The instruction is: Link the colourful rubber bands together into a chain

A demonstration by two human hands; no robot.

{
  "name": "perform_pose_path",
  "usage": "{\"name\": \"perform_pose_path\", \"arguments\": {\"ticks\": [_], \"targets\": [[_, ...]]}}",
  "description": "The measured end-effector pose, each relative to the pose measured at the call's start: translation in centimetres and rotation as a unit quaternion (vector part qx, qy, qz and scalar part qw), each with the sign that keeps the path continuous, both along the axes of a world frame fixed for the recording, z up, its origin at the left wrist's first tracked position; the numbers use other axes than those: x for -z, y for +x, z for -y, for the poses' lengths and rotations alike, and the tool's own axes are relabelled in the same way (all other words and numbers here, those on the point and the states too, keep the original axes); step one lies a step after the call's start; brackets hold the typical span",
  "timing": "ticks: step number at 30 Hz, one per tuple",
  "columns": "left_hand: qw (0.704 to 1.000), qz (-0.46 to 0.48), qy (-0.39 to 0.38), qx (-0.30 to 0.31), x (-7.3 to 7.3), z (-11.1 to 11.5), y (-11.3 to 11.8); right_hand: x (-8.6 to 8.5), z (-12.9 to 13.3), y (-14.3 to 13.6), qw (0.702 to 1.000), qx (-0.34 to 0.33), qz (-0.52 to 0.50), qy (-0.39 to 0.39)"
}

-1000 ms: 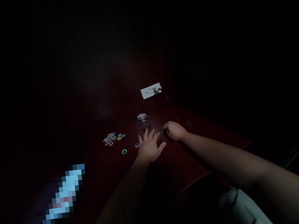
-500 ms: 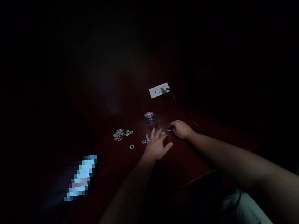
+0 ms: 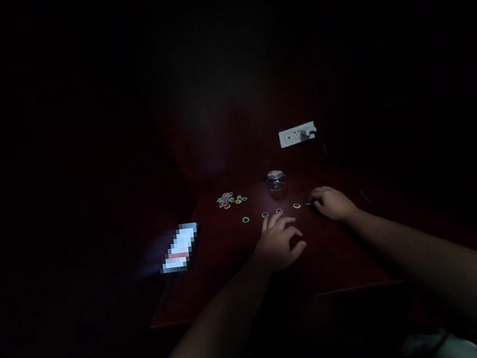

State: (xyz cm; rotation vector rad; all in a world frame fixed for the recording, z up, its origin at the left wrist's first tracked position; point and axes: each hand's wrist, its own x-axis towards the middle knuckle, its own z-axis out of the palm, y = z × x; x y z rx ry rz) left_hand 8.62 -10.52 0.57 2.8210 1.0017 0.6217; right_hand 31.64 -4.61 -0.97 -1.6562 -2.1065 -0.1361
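Small coloured rings that look like hair ties lie in a row on the dark red table [image 3: 230,260]: a green one [image 3: 245,220], a blue one [image 3: 265,215], a pink one [image 3: 279,210] and a yellow one [image 3: 297,206]. My left hand [image 3: 279,243] is open just in front of the blue and pink ones, fingers spread, holding nothing. At the right end, my right hand [image 3: 331,203] has its bent fingers closed at a purple hair tie [image 3: 308,203], which is mostly covered by the fingertips.
A heap of mixed hair ties [image 3: 226,200] lies to the left. Behind the row stands a clear lidded jar [image 3: 276,181]. A lit phone [image 3: 180,247] rests at the left. On the back wall a white socket [image 3: 297,135] holds a plug with a dark cord. The surroundings are very dark.
The view has swung left, so everything appears farther right. My left hand has drawn back towards me, uncovering the pink hair tie. My right hand stays at the purple one.
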Motion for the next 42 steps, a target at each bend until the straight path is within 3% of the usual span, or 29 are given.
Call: {"name": "perform_pose_path", "arguments": {"ticks": [4, 8, 11, 18, 35, 42], "targets": [[0.998, 0.014, -0.01, -0.059, 0.0, -0.3, -3.5, -0.1, 0.2, 0.0, 1.0, -0.013, 0.028, -0.002], [0.984, 0.033, -0.024, -0.174, 0.1, -2.0, -7.2, -0.2, 0.4, -0.1, 0.999, 0.006, 0.041, -0.007], [0.965, 0.049, -0.03, -0.256, 0.5, -2.9, -8.7, 0.0, 0.5, 0.1, 0.999, 0.007, 0.034, 0.011], [0.965, 0.056, -0.017, -0.255, 1.5, -3.6, -8.6, 0.2, 0.6, 0.1, 0.998, 0.001, 0.052, -0.02], [0.951, 0.048, -0.019, -0.304, 1.7, -5.4, -8.6, 0.7, 0.8, -0.1, 0.999, 0.006, 0.034, -0.027], [0.941, 0.051, -0.023, -0.332, 1.5, -6.5, -8.6, 0.5, 0.8, 0.4, 0.997, 0.021, -0.068, 0.013]]}}
